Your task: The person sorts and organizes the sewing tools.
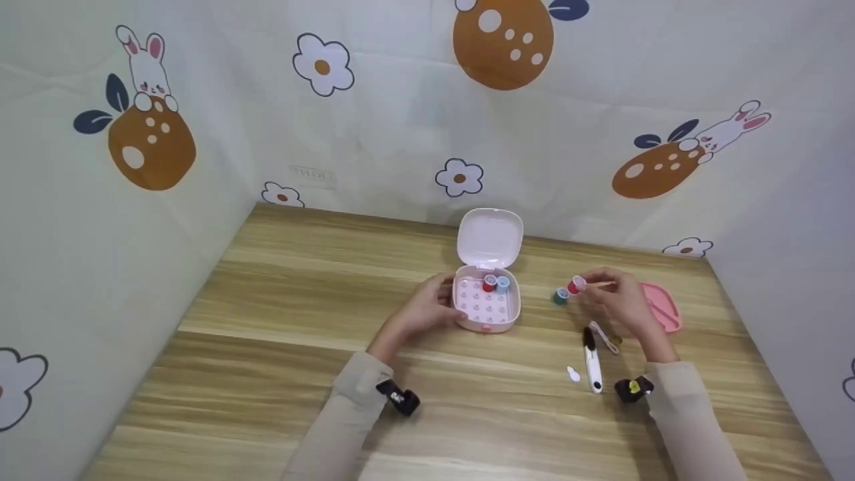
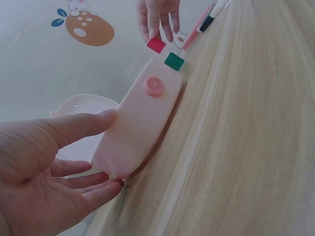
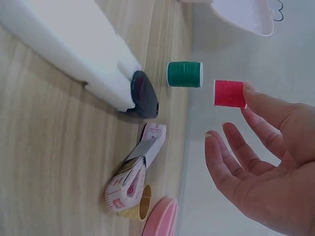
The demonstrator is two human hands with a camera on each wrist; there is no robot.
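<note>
A pink sewing box stands on the table with its lid raised. Inside, a red thread spool and a light blue thread spool stand on a pegged base. My left hand grips the box's left side, thumb at the front rim, as the left wrist view shows. My right hand pinches a pinkish-red thread spool between thumb and finger, lifted off the table. Beside it a green thread spool stands on the table.
In front of my right hand lie white thread snips with a dark end, a folded tape measure, a gold thimble and a small white piece. A pink tray is at the right. A patterned cloth wall rises behind the table.
</note>
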